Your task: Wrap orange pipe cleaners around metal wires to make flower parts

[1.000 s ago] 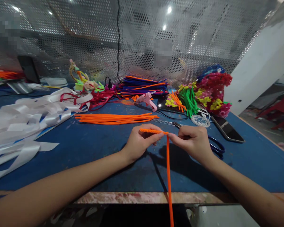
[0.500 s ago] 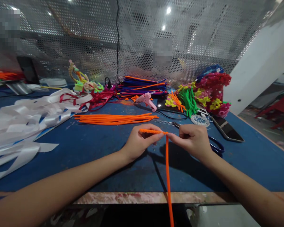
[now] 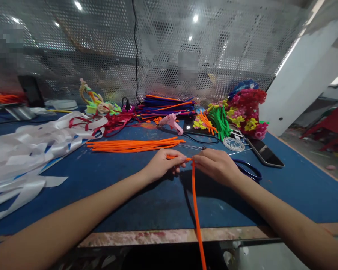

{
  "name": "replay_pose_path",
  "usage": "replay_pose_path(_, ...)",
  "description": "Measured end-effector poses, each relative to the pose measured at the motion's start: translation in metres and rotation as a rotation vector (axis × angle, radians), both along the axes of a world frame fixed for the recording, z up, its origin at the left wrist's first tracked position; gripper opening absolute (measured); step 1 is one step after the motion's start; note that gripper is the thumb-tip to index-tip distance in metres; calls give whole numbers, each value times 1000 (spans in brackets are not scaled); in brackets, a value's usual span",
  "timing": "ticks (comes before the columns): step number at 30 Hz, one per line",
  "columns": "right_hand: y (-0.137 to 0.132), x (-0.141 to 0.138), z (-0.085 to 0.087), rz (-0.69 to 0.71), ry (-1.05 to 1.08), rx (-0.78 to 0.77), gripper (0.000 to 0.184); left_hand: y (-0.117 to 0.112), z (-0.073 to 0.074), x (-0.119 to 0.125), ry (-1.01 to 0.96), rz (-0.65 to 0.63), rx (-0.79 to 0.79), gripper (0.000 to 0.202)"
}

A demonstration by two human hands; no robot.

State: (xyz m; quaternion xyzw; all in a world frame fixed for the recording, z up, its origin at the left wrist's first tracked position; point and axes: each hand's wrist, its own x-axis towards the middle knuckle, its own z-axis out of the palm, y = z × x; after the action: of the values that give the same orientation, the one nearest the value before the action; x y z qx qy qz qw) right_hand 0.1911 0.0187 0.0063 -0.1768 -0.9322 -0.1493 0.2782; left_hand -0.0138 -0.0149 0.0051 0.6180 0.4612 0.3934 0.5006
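Now my left grip [image 3: 161,165] and right grip [image 3: 218,166] both pinch the orange stem [image 3: 195,200], nearer me than the orange bundle [image 3: 135,146].

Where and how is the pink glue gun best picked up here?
I'd take the pink glue gun by its handle, coming from the near right side. The handle slants toward the person and rightward, while the body runs off to the left. The orange bundle lies nearer, mostly left of that approach.
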Motion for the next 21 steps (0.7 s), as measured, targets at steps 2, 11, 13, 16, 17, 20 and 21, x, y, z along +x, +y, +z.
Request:
replay_pose_path(2,0,0,-3,23,21,-30,22,2,0,-3,92,-82,-5,28)
replay_pose_path(11,-1,-10,-2,40,233,-592,25,-3,-3,2,339,-55,363,23)
replay_pose_path(13,-3,-13,-1,-14,331,-788,26,-8,-1,5,399,-8,447,23)
replay_pose_path(16,-6,-17,-3,-19,509,-972,20,-13,0,8,427,10,522,23)
replay_pose_path(17,-7,-17,-3,-11,557,-969,23,-13,0,9,417,16,535,22)
replay_pose_path(20,-8,-15,-5,-1,547,-724,19,-13,-2,11,389,37,554,21)
replay_pose_path(21,-8,-13,-5,-6,497,-588,16,-13,-2,12,387,38,557,21)
